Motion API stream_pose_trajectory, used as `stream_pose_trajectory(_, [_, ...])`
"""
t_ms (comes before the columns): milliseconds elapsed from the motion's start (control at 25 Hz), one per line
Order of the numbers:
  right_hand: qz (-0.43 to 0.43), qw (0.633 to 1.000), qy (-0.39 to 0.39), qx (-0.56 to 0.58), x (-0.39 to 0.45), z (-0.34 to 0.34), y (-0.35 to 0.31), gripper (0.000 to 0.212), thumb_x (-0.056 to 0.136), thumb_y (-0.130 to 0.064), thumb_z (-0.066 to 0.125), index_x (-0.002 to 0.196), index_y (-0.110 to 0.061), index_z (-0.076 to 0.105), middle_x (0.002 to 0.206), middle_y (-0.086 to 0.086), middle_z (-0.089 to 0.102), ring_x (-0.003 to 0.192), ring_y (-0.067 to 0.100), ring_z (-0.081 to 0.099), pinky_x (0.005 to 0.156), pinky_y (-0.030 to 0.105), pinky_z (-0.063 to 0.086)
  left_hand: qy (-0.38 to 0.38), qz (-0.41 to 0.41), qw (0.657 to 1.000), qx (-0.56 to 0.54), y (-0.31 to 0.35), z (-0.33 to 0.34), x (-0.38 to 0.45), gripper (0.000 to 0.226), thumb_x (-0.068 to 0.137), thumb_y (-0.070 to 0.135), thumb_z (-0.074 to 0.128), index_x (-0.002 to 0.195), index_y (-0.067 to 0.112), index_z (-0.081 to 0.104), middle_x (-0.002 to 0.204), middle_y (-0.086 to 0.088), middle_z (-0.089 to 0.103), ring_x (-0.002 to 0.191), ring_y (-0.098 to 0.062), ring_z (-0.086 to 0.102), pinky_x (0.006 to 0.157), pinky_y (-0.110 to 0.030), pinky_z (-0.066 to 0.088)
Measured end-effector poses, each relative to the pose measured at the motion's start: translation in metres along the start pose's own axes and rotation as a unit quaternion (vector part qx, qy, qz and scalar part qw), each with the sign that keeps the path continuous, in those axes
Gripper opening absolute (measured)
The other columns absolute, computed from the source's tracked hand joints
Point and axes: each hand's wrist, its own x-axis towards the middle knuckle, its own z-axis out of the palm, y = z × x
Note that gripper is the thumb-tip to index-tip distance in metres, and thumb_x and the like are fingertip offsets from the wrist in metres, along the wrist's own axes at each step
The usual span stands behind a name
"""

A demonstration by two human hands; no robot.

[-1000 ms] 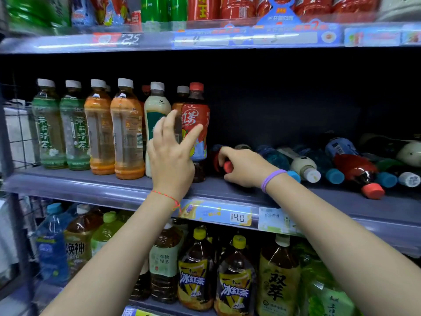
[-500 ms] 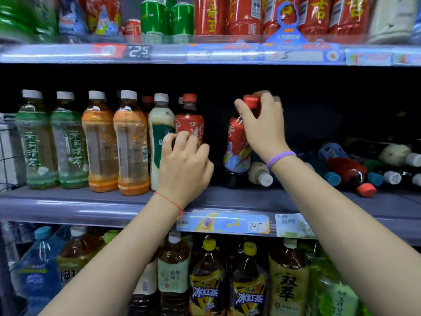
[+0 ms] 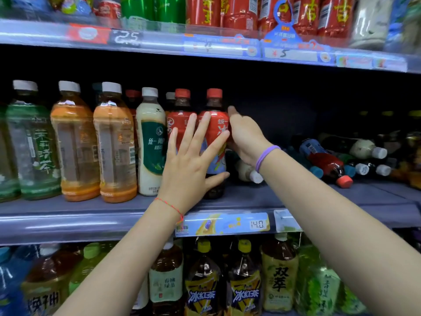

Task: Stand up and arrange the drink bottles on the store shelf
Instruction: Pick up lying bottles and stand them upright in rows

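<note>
A red-label tea bottle (image 3: 219, 122) with a red cap stands upright on the middle shelf (image 3: 91, 215), right beside a matching red bottle (image 3: 180, 119). My left hand (image 3: 193, 160) lies flat with spread fingers against the fronts of both. My right hand (image 3: 246, 135) wraps the right side of the right-hand bottle, its fingers hidden behind it. Further right, several bottles (image 3: 328, 163) lie on their sides in a heap, caps facing me.
To the left stand a cream bottle (image 3: 151, 142), two orange bottles (image 3: 114, 144) and green tea bottles (image 3: 34, 144). Cans and red bottles (image 3: 205, 10) fill the shelf above. Large tea bottles (image 3: 246, 281) stand on the shelf below.
My right hand lifted a lying red bottle, stood it beside the other red one, then slid from its cap to its side. My left hand went flat against the fronts.
</note>
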Motion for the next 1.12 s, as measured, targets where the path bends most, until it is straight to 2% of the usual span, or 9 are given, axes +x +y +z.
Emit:
stream_pose_trajectory(80, [-0.047,0.978,-0.028,-0.199,0.0,-0.022,0.007,0.033,0.098,-0.03,0.046,0.084,-0.007,0.066,0.088,0.01,0.07,0.088,0.031,0.066,0.08,0.035,0.051,0.004,0.02,1.0,-0.009,0.001,0.001,0.002,0.067,0.084,0.049,0.066,0.146,0.029,0.05,0.166,-0.016,0.017,0.153,-0.038,0.012,0.119,-0.061,0.015])
stream_pose_trajectory(200, [-0.072,0.836,-0.066,-0.54,-0.01,-0.052,0.021,0.022,0.094,-0.029,0.054,0.095,-0.008,0.057,0.1,0.012,0.066,0.093,0.033,0.061,0.076,0.034,0.047,0.016,0.055,0.996,-0.063,0.012,0.003,0.005,0.046,0.083,0.023,0.06,0.128,0.026,0.067,0.164,-0.013,0.024,0.153,-0.037,0.015,0.119,-0.06,0.016])
stream_pose_trajectory(280, [-0.036,0.774,-0.074,-0.628,-0.02,-0.06,0.035,0.038,0.092,-0.039,0.059,0.111,-0.008,0.049,0.104,0.012,0.063,0.095,0.033,0.062,0.072,0.035,0.046,0.019,0.072,0.991,-0.11,0.026,0.003,0.007,0.046,0.079,0.009,0.05,0.117,0.021,0.072,0.16,-0.014,0.034,0.151,-0.039,0.023,0.12,-0.058,0.017])
stream_pose_trajectory(360, [-0.049,0.756,-0.065,-0.65,-0.027,-0.062,0.053,0.047,0.09,-0.037,0.061,0.122,-0.007,0.045,0.109,0.013,0.064,0.098,0.034,0.063,0.07,0.034,0.043,0.034,0.061,0.987,-0.145,0.038,0.003,0.009,0.046,0.077,0.005,0.046,0.113,0.015,0.073,0.15,-0.018,0.048,0.143,-0.041,0.037,0.119,-0.055,0.023])
stream_pose_trajectory(520, [-0.113,0.788,-0.048,-0.603,-0.033,-0.076,0.06,0.046,0.089,-0.033,0.057,0.125,-0.006,0.045,0.114,0.015,0.064,0.101,0.036,0.063,0.069,0.035,0.043,0.049,0.009,0.98,-0.194,0.06,0.003,0.018,0.048,0.078,-0.001,0.05,0.123,0.002,0.066,0.128,-0.019,0.061,0.117,-0.038,0.057,0.103,-0.043,0.043])
stream_pose_trajectory(760, [-0.259,0.914,0.065,-0.304,-0.032,-0.121,0.014,0.027,0.081,-0.037,0.066,0.095,-0.014,0.06,0.082,-0.003,0.065,0.076,0.018,0.062,0.067,0.038,0.052,-0.087,-0.217,0.914,-0.331,0.106,0.01,0.042,0.093,0.087,0.017,0.072,0.159,0.012,0.013,0.155,-0.009,0.04,0.139,-0.022,0.038,0.111,-0.028,0.032])
stream_pose_trajectory(920, [-0.34,0.928,0.088,-0.124,-0.022,-0.137,-0.001,0.017,0.096,-0.03,0.06,0.106,-0.016,0.064,0.07,-0.014,0.054,0.065,-0.002,0.052,0.062,0.012,0.039,-0.078,-0.303,0.883,-0.35,0.124,0.016,0.056,0.071,0.086,0.038,0.074,0.141,0.019,0.033,0.123,-0.004,0.063,0.113,-0.029,0.06,0.091,-0.039,0.05])
stream_pose_trajectory(1000, [-0.315,0.938,0.063,-0.132,-0.014,-0.143,0.002,0.02,0.1,-0.027,0.052,0.114,-0.015,0.06,0.076,-0.012,0.057,0.07,-0.001,0.055,0.066,0.012,0.041,-0.064,-0.346,0.871,-0.342,0.131,0.017,0.062,0.053,0.091,0.042,0.069,0.122,0.014,0.038,0.108,-0.005,0.065,0.099,-0.033,0.064,0.077,-0.039,0.049])
stream_pose_trajectory(1120, [-0.249,0.899,-0.044,-0.358,-0.007,-0.151,0.027,0.018,0.097,-0.028,0.05,0.105,-0.014,0.058,0.096,0.005,0.067,0.087,0.025,0.063,0.08,0.036,0.053,-0.071,-0.391,0.862,-0.315,0.132,0.021,0.066,0.056,0.095,0.042,0.062,0.126,0.004,0.035,0.119,-0.015,0.06,0.107,-0.038,0.061,0.078,-0.037,0.045])
